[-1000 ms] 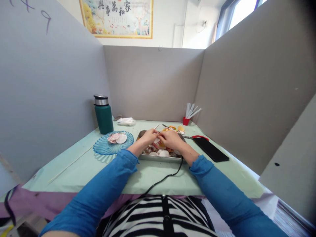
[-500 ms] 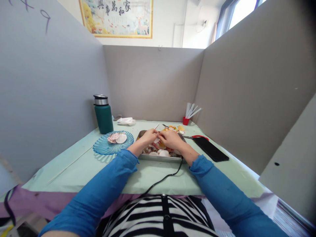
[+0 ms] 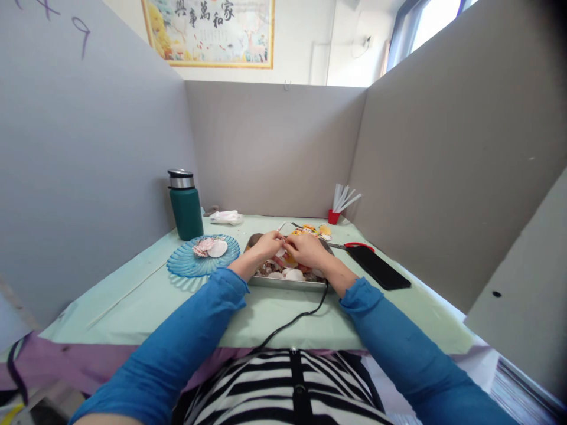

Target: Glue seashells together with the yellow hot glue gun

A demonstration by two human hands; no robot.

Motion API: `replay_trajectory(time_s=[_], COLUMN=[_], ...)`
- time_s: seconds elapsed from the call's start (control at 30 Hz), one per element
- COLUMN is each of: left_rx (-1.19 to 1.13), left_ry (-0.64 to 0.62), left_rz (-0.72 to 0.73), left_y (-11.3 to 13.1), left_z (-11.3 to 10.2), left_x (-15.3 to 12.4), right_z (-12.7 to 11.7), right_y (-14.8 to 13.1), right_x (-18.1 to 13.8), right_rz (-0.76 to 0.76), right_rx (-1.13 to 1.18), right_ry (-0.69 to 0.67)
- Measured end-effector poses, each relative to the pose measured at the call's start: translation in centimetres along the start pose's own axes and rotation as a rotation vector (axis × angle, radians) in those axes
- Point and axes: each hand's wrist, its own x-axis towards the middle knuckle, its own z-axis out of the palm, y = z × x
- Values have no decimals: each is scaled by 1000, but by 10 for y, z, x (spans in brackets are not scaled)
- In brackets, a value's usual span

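Note:
Both hands meet over a metal tray [image 3: 287,283] that holds several seashells. My left hand [image 3: 267,244] is closed in a pinch on a thin stick that pokes up past its fingers. My right hand [image 3: 306,248] is closed too, its fingertips against the left hand's; it grips a small pale shell, mostly hidden. A black cable [image 3: 296,319] runs from under my right wrist toward my body.
A blue glass plate [image 3: 186,268] with a few shells lies left of the tray. A green flask [image 3: 186,205] stands behind it. Right of the tray lie red-handled scissors [image 3: 357,245] and a black phone [image 3: 378,267]. A red cup [image 3: 333,216] holds white sticks. Grey partitions enclose the table.

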Motion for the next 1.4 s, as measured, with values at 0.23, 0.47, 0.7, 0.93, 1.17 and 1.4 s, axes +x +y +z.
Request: replay_trajectory(time_s=[0.23,0.47,0.7,0.93,1.17,1.4], left_rx=[23,26,40,48,43,51], left_ry=[15,17,9,-2,-1,4], left_rz=[-3,9,4,24,3,-12], left_y=[0,0,0,0,1,3], left_z=[0,0,-1,-1,-1,-1], left_x=[0,-1,0,-1,-1,-4], right_z=[1,-2,-1,0,1,-2], right_y=[1,-2,-1,0,0,-1], right_x=[0,-1,-1,-1,-1,-1], right_rz=[-10,2,-22,-25,-36,-20], right_rx=[-3,2,6,15,8,9], right_ry=[6,-12,11,4,5,-23])
